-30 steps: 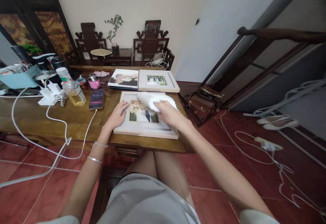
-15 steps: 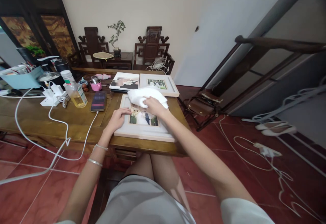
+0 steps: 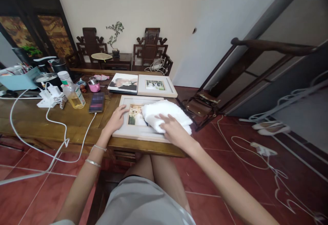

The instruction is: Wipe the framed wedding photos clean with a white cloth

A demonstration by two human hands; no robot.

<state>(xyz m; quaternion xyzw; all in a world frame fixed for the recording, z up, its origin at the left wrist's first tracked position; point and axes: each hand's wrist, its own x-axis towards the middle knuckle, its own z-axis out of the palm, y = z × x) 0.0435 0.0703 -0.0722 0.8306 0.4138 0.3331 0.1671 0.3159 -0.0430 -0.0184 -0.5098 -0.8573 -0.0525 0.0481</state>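
A light-framed picture frame (image 3: 135,135) lies flat at the near edge of the wooden table, a small photo in its middle. My left hand (image 3: 116,118) rests on the frame's left side, fingers stretched out flat. A folded white towel (image 3: 166,110) covers the right part of the frame and juts past its right edge. My right hand (image 3: 174,129) grips the towel from above, pressing it onto the frame. Part of the photo is hidden under the towel.
Behind lie a second framed photo (image 3: 156,85) and a photo album (image 3: 123,82). To the left are a phone (image 3: 96,102) on a white cable, a pink cup (image 3: 94,85), a bottle (image 3: 74,93) and a power strip (image 3: 51,97). A dark wooden chair (image 3: 205,102) stands right of the table.
My right hand has moved the towel from the frame's far edge to the right and toward me, uncovering the top. My left hand stays on the left side.
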